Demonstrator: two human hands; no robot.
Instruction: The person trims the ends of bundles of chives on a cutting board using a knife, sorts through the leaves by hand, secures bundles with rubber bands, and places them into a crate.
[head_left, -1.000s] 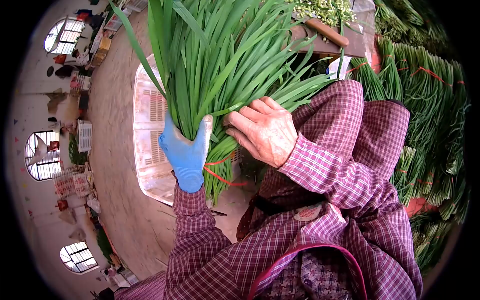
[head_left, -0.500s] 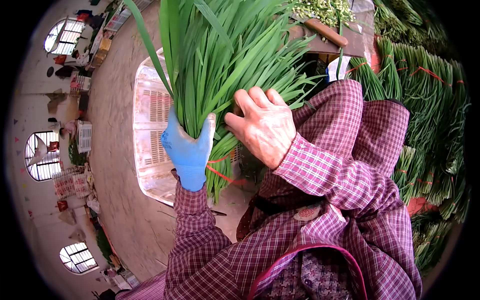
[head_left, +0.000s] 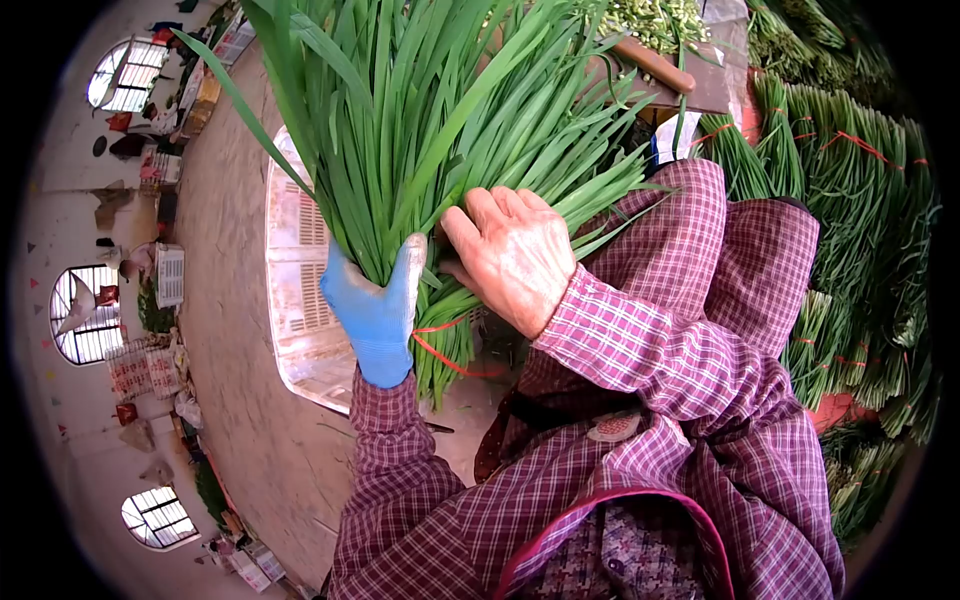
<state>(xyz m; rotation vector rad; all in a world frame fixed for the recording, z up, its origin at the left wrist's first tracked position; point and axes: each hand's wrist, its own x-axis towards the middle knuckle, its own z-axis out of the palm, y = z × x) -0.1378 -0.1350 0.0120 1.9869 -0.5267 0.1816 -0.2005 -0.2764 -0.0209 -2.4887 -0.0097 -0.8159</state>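
Note:
A large bunch of long, flat green leaves that look like garlic chives [head_left: 430, 130] fans out away from me. My left hand [head_left: 375, 305], in a blue glove, is wrapped round its lower part with the thumb on the near side. My bare right hand [head_left: 515, 260] is closed against the bunch's right side, fingers curled among the leaves; its fingertips are hidden. Below the hands, a red tie [head_left: 440, 328] circles the stems, and its loose strand trails right. The stem ends [head_left: 445, 375] point down toward me.
Under the bunch stands a pale plastic crate [head_left: 300, 345]. A wooden-handled tool [head_left: 655, 65] lies on a board [head_left: 715, 90] beside chopped stem ends [head_left: 655, 22]. Tied green bundles [head_left: 850, 200] are stacked at the right, past my knees.
My right hand has shifted slightly left and down along the bunch. The leaf tops have swung left and spread wider. My left hand keeps its hold, tipped a little.

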